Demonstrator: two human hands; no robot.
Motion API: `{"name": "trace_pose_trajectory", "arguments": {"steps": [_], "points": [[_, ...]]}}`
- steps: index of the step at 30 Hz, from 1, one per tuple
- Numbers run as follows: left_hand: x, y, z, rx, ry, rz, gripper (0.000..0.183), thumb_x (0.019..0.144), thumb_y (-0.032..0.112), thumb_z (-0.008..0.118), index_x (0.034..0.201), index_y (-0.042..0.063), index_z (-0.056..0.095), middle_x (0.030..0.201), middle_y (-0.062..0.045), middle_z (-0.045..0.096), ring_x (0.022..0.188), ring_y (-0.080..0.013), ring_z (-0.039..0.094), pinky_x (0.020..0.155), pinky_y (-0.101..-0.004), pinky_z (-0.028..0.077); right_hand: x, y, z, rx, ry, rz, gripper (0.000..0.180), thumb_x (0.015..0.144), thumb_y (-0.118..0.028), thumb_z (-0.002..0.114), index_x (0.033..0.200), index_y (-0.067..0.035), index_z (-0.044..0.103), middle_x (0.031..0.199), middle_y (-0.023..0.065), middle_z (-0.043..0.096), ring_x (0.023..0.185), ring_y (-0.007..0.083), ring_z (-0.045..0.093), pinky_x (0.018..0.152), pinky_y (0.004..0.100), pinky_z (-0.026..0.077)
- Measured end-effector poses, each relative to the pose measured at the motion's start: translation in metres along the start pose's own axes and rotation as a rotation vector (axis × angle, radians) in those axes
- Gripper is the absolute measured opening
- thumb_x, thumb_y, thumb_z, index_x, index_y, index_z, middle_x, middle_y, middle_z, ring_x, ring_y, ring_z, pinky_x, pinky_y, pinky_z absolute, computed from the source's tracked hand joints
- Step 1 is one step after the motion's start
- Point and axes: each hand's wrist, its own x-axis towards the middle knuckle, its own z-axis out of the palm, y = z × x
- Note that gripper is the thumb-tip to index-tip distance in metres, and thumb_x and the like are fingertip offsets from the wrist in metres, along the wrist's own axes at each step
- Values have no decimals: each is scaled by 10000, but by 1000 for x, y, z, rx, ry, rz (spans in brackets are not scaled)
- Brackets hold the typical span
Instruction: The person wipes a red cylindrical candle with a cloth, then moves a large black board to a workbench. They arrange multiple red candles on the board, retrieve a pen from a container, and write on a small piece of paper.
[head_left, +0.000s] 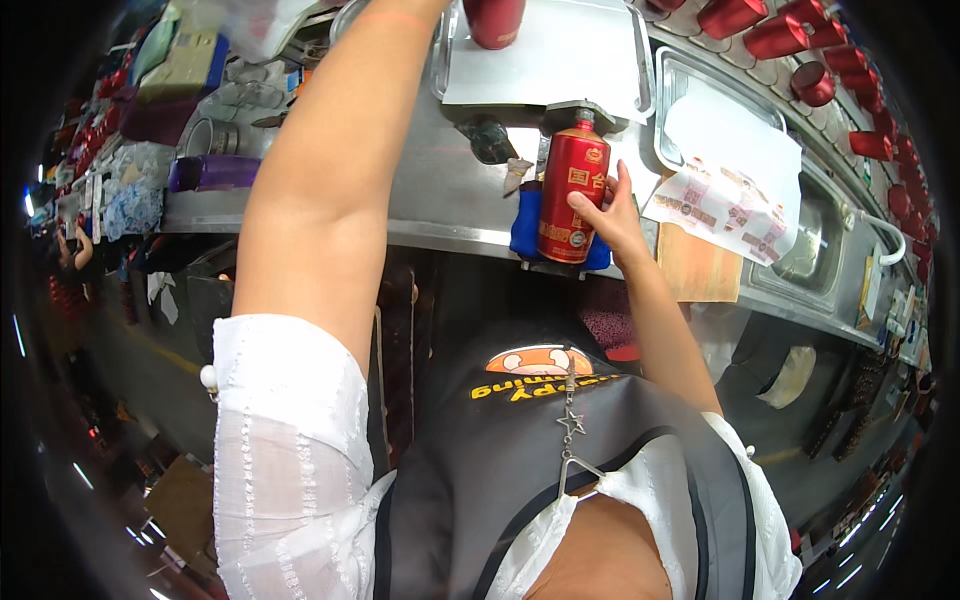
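Observation:
My right hand rests its thumb on the front of a red bottle with gold print, its fingers along the bottle's right side. The bottle lies on a blue padded holder at the bench's front edge, its bare neck against a metal bracket. My left arm reaches up past the top edge of the picture, so my left hand is out of view. Near that arm, a second red bottle, cut off by the picture's top, is over a tray lined with white paper.
A second metal tray holds white paper; a sheet of printed decals overlaps it, near a wooden board and a sink. Several red bottles line the conveyor behind. At left lie a purple object and a tape roll.

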Motion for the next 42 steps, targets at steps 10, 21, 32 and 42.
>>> {"name": "trace_pose_trajectory", "arguments": {"steps": [10,21,32,42], "points": [[17,-3,30,153,-76,77,324,862,348,603,915,29,627,898,-197,689,871,-369,676,776,-479,528,17,-22,14,201,-70,32,1048,658,-272,914,1446,-11,273,1276,164,544,1152,263,574,968,406,499],[-85,-8,-55,3,238,-87,288,825,311,633,930,43,627,943,-179,694,888,-357,684,755,-451,554,6,-50,-17,262,-483,159,715,802,-258,770,1384,-46,413,1219,113,593,1097,249,611,946,395,509],[-436,9,-276,227,663,-364,280,799,304,705,831,55,579,764,-110,663,697,-317,673,642,-405,528,-62,-114,107,-71,-1008,-137,1089,655,-491,881,1457,-22,311,1283,123,522,1167,267,555,991,395,469],[-836,-66,-376,548,579,-1181,295,868,294,617,885,0,594,874,-203,678,841,-369,674,728,-465,531,-246,-87,383,-16,-1338,-237,862,699,-276,886,1367,-35,398,1172,73,560,1056,197,576,928,351,473]]}}
